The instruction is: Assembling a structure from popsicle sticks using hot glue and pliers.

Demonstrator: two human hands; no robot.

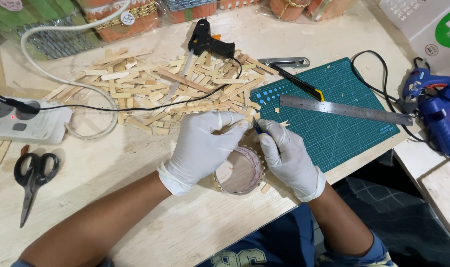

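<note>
Both hands wear white disposable gloves and meet over a small round wooden container with a pale trimmed rim [238,172], which sits at the near edge of the pale wooden desk [136,198], just left of the green gridded cutting mat [343,123]. The left hand [200,146] wraps over the container's top left side, its fingers curled closed around the wall. The right hand [286,155] presses against the container's right rim, its fingers pinched tight on a small dark blue-tipped tool [258,127] pointed at the upper edge. Just behind the hands lies a loose heap of flat light wooden sticks [175,91], with a black glue gun [207,42] resting on its far side. A long steel ruler [346,110] and a black-and-yellow utility knife [299,81] lie on the mat. Black-handled scissors [32,178] lie well to the left, near a white power strip [22,121], and a blue glue gun [435,111] sits at far right.
</note>
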